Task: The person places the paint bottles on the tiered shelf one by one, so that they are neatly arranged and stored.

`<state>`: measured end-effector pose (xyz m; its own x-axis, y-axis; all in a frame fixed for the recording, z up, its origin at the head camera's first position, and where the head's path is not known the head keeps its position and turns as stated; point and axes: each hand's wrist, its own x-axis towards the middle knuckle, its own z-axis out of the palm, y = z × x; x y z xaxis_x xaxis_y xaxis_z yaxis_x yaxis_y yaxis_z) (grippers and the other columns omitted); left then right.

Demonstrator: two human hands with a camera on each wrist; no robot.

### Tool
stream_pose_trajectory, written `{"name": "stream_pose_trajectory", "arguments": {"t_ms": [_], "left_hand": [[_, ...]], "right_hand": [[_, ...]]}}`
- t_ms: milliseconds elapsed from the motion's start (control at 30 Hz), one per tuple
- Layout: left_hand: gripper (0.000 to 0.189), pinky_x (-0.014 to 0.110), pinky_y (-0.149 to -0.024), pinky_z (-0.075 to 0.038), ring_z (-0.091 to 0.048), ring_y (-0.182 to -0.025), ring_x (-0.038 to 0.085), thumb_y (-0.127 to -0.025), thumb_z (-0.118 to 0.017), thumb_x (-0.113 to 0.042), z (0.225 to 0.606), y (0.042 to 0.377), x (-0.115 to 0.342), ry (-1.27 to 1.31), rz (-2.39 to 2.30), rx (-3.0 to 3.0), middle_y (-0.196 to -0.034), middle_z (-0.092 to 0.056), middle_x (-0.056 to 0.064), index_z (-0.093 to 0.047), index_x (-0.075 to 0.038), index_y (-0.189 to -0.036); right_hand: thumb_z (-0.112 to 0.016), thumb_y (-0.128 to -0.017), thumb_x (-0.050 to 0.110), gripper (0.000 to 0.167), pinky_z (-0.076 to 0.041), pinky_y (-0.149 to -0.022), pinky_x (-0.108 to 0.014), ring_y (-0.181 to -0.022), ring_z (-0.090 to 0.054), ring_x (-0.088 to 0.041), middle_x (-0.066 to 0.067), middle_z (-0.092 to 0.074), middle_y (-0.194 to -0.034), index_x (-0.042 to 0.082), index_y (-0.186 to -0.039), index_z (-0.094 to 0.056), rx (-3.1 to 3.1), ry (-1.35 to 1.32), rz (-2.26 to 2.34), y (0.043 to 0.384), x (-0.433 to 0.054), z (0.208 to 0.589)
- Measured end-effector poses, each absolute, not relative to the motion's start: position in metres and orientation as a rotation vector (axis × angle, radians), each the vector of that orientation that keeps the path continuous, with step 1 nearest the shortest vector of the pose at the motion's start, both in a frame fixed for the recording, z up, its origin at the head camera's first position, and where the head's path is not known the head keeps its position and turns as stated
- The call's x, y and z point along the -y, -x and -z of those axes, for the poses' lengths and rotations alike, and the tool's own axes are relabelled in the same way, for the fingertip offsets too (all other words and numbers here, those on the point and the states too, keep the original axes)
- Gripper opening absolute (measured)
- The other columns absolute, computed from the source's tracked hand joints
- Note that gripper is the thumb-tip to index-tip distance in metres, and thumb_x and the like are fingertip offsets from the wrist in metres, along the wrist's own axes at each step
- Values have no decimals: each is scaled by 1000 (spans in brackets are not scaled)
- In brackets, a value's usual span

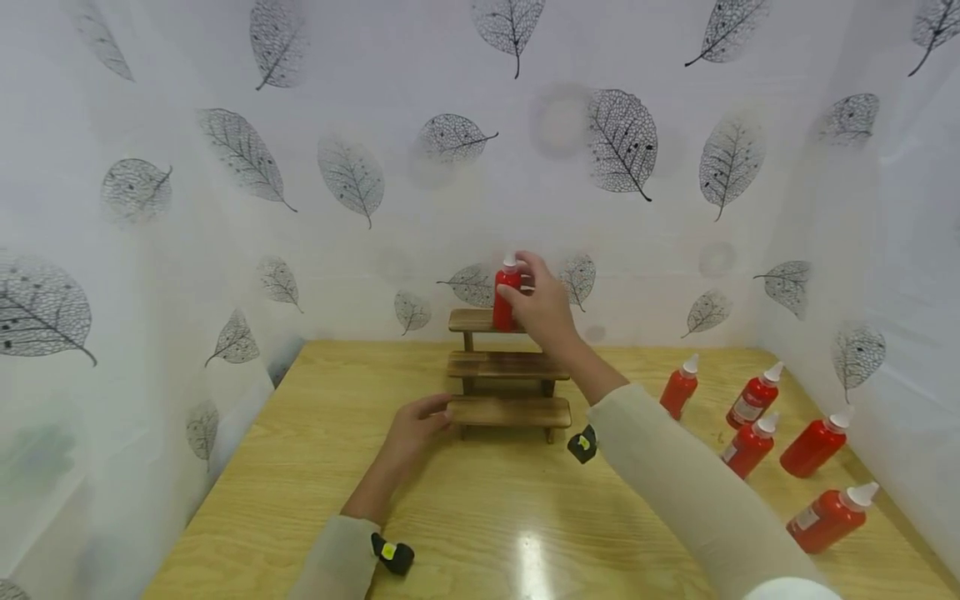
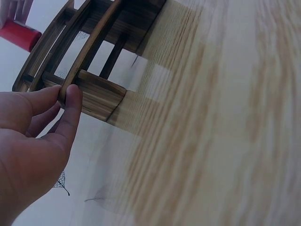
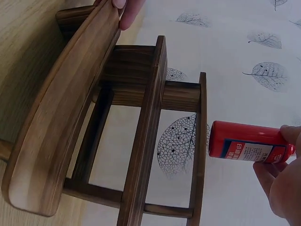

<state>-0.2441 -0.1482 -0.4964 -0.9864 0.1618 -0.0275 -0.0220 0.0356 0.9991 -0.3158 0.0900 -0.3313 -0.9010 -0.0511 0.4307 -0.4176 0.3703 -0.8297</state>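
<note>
A dark wooden three-step display stand stands on the table, its lowest step toward me. My right hand holds a red squeeze bottle with a white nozzle cap upright over the top step. In the right wrist view the bottle's base is right by the top step's surface; I cannot tell whether they touch. A white and blue label shows on its side. My left hand pinches the left end of the lowest step between thumb and fingers.
On the right side of the table stand several more red bottles with white nozzle caps. White cloth printed with dark leaves hangs behind and along both sides. My right sleeve crosses in front of the nearest bottles.
</note>
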Motion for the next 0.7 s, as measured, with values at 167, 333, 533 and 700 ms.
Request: {"name": "stream_pose_trajectory", "arguments": {"t_ms": [167, 333, 533, 700], "left_hand": [[41, 37, -95, -60, -70, -97, 22, -98, -60, -3, 496, 243, 147, -141, -2083, -2165, -137, -58, 24, -56, 5, -138], [41, 33, -95, -60, -70, -98, 22, -98, -60, -3, 498, 244, 146, -148, -2077, -2154, -139, -57, 25, -56, 5, -138], [40, 33, -94, -60, -70, -98, 22, -98, -59, -2, 497, 243, 146, -151, -2082, -2159, -139, -56, 27, -55, 7, -137], [41, 31, -94, -60, -69, -98, 21, -99, -59, -2, 494, 241, 146, -148, -2092, -2163, -140, -55, 28, -55, 7, -138]], "right_hand": [[-70, -96, 20, 58, -61, -92, -47, -117, -64, -34, -14, -61, -139, 14, -148, -45, 2337, -411, -1516, 325, -80, 333], [-69, -97, 20, 57, -60, -93, -46, -118, -64, -33, -14, -61, -138, 15, -148, -45, 2371, -405, -1476, 333, -75, 335], [-69, -97, 20, 58, -58, -97, -50, -121, -63, -36, -16, -60, -140, 13, -149, -43, 2382, -412, -1511, 331, -73, 331], [-69, -97, 25, 62, -51, -109, -47, -128, -57, -32, -13, -57, -143, 17, -152, -41, 2377, -389, -1524, 329, -73, 328]]}}
